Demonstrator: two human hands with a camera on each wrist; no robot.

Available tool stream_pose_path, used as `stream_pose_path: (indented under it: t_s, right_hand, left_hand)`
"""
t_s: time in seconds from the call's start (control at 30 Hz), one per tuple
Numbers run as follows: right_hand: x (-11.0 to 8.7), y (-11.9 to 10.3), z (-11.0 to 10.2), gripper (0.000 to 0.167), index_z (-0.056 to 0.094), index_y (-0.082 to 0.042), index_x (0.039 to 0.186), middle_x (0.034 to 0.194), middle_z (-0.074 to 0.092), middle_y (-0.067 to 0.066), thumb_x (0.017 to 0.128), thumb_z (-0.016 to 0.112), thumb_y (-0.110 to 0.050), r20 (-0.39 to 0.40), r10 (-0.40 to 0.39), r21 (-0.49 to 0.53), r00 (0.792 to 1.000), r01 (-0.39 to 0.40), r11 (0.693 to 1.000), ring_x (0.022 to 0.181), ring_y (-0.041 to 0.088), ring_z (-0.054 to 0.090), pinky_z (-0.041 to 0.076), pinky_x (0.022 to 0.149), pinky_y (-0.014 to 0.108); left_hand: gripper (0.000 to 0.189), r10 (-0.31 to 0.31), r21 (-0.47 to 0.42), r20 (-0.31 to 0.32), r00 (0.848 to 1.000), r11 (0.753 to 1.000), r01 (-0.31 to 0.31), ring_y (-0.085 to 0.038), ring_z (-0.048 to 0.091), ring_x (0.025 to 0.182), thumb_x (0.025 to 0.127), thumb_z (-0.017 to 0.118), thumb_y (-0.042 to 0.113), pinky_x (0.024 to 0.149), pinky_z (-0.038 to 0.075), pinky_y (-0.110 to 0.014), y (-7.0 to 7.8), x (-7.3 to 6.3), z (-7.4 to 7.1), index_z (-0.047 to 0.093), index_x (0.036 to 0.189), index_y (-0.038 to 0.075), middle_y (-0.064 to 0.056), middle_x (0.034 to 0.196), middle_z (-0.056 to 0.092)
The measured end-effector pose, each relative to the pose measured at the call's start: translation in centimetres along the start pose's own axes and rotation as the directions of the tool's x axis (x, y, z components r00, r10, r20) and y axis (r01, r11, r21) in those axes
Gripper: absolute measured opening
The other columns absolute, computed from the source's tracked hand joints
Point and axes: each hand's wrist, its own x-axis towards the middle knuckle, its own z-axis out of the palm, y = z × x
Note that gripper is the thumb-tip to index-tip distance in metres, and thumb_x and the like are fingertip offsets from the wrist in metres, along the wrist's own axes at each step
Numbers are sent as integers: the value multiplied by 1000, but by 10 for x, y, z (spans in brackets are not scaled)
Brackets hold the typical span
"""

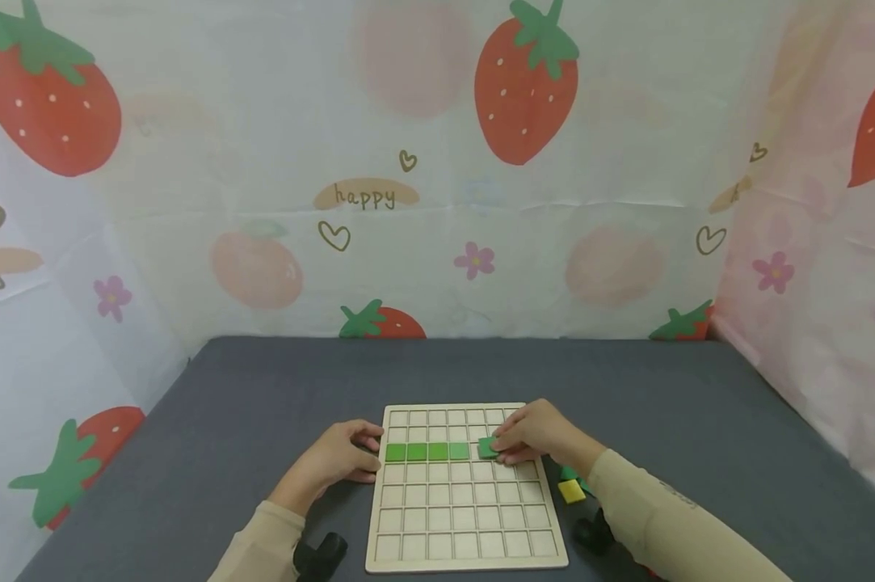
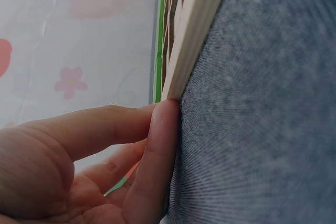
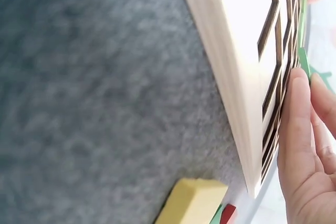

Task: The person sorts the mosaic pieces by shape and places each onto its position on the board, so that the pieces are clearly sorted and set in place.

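Note:
A pale wooden grid board (image 1: pixel 429 547) lies flat on the cloth. Across its third row from the back, several green tiles (image 1: pixel 417 452) sit side by side from the left edge, the rightmost a bluer green. My right hand (image 1: pixel 540 432) pinches another green tile (image 1: pixel 486 448) between thumb and fingers, tilted over that same row, a small gap right of the last tile. In the right wrist view, the held tile (image 3: pixel 304 62) shows past the fingertips. My left hand (image 1: pixel 339 454) touches the board's left rim, thumb tip (image 2: pixel 167 114) against the side of the wood, fingers relaxed.
Right of the board, beside my forearm, lie a yellow tile (image 1: pixel 571 491) and green pieces (image 1: pixel 568 472); a red piece (image 3: pixel 228 214) shows in the right wrist view. Dark grey cloth (image 1: pixel 284 380) covers the table. A strawberry-printed curtain (image 1: pixel 437 283) encloses the back and sides.

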Motion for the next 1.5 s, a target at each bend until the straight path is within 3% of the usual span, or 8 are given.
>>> stream_pose_path:
  t_s: [0.8,1.5]
  right_hand:
    - [3,-9,15,9,74,6,87,70,72,12,80,78,3,-18,-4,-20,1000,4,1000,53,13,65,61,56,29]
    - [3,-9,21,8,72,1,76,68,71,12,78,77,6,-70,-49,-124,996,40,992,53,15,66,60,54,30]
  left_hand:
    - [51,10,3,-3,1000,1000,-10,-19,61,73,81,69,-12,66,61,-35,-1,0,0,56,130,-8,-17,103,55]
    - [51,10,6,0,1000,1000,-10,-19,60,72,82,69,-11,65,61,-35,-2,2,1,56,131,-7,-16,103,55]
